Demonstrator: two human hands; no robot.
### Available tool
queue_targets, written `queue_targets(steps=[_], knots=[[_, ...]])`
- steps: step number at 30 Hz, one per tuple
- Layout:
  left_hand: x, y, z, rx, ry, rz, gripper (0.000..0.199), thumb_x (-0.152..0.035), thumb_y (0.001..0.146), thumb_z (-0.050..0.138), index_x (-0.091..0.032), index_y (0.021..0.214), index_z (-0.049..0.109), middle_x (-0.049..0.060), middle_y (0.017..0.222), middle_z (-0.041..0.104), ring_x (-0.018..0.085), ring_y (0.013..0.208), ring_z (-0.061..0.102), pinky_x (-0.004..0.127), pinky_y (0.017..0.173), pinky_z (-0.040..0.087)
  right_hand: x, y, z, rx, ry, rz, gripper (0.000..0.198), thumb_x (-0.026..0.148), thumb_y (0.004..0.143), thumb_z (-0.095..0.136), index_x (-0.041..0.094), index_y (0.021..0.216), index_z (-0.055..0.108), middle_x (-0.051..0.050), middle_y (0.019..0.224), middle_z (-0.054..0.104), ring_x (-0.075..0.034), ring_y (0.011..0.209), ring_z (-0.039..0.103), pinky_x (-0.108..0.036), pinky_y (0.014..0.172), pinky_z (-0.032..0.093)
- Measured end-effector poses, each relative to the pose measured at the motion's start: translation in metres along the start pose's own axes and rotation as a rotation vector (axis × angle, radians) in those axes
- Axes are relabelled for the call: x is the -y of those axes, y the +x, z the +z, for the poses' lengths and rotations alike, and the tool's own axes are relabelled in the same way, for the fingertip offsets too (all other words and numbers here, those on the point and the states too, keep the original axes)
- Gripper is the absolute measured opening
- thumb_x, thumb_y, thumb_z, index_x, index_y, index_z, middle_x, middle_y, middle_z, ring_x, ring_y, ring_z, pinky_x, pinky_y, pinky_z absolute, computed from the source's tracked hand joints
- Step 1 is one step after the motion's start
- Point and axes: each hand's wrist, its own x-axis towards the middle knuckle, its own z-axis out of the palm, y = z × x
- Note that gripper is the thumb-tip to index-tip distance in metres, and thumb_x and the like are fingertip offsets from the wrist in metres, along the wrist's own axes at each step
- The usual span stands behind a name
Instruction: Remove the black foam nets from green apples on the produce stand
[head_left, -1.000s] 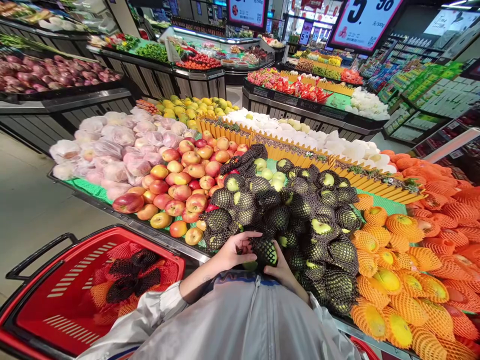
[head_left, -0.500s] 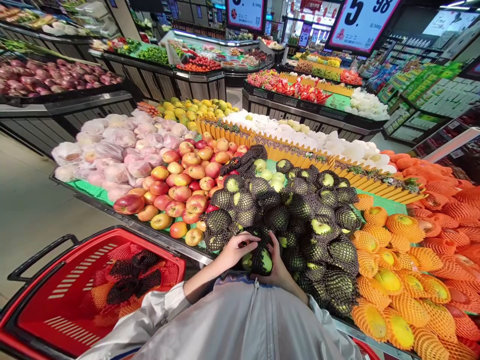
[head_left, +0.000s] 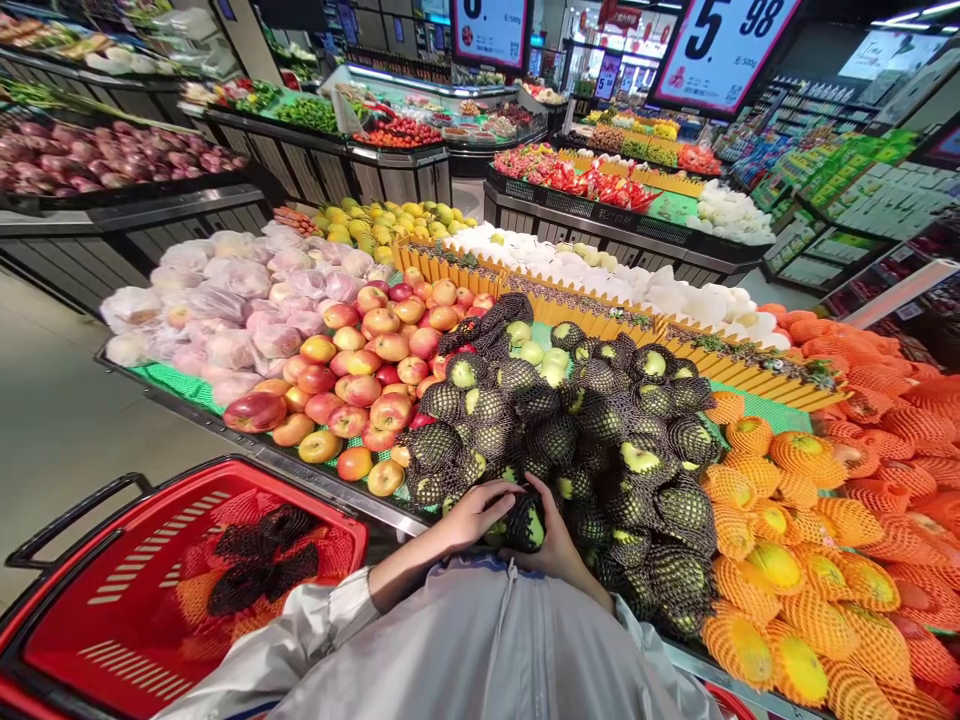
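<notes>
Both my hands are closed around one green fruit in a black foam net (head_left: 525,524) at the near edge of a heap of the same netted green fruit (head_left: 600,430). My left hand (head_left: 474,512) grips it from the left, with fingers over its top. My right hand (head_left: 556,535) cups it from the right and behind. The lower part of the fruit is hidden by my grey jacket.
A red shopping basket (head_left: 112,590) with black and orange foam nets sits at my lower left. Red apples (head_left: 360,370) lie left of the heap, orange-netted fruit (head_left: 810,520) on its right. A metal rim (head_left: 300,465) edges the display. An aisle floor (head_left: 52,420) opens to the left.
My hands have drawn together around the netted fruit and pulled it slightly nearer to me. The net now covers more of the fruit than a second ago.
</notes>
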Motion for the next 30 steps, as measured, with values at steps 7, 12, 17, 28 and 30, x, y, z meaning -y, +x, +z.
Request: queue_targets(steps=[7,12,17,28,30], knots=[[0.018,-0.005,0.012,0.208,-0.346,-0.103,0.090,-0.061,0.072,0.078,-0.025,0.145,0.039,0.010,0.142,0.049,0.030,0.133,0.045,0.044,0.114,0.032,-0.013,-0.004,0.003,-0.158,-0.044,0.003,0.114,0.047,0.056,0.090,0.026,0.145,0.021,-0.014,0.137,0.043,-0.033,0.124,0.052,-0.050,0.110,0.040],[0.025,0.001,0.020,0.167,-0.458,-0.092,0.086,-0.053,0.068,0.084,-0.026,0.139,0.043,0.009,0.133,0.054,0.028,0.123,0.051,0.042,0.110,0.034,-0.022,-0.004,0.002,-0.204,-0.213,-0.107,0.115,0.054,0.056,0.088,0.029,0.147,0.023,-0.013,0.133,0.040,-0.038,0.128,0.044,-0.059,0.114,0.032],[-0.017,0.030,-0.012,0.107,-0.300,0.033,0.073,-0.040,0.072,0.083,-0.023,0.132,0.045,0.005,0.114,0.060,0.024,0.109,0.058,0.038,0.097,0.044,-0.031,0.001,-0.009,-0.169,-0.228,-0.254,0.110,0.075,0.077,0.063,0.023,0.156,0.006,-0.018,0.158,0.017,-0.042,0.149,0.017,-0.062,0.121,0.018],[-0.112,0.258,-0.124,-0.401,0.507,0.189,0.080,-0.039,0.068,0.085,-0.020,0.133,0.041,0.013,0.138,0.043,0.029,0.121,0.055,0.045,0.107,0.043,-0.099,0.027,-0.006,0.084,-0.687,-0.026,0.075,0.038,0.066,0.079,0.049,0.137,0.055,-0.006,0.123,0.070,-0.043,0.123,0.060,-0.065,0.103,0.048],[-0.105,0.298,-0.132,-0.393,0.789,0.086,0.080,-0.038,0.070,0.083,-0.021,0.134,0.039,0.015,0.144,0.036,0.029,0.121,0.056,0.043,0.105,0.046,-0.107,0.032,-0.005,0.105,-0.736,-0.011,0.073,0.041,0.065,0.080,0.057,0.132,0.055,-0.001,0.119,0.073,-0.042,0.118,0.064,-0.062,0.097,0.054]])
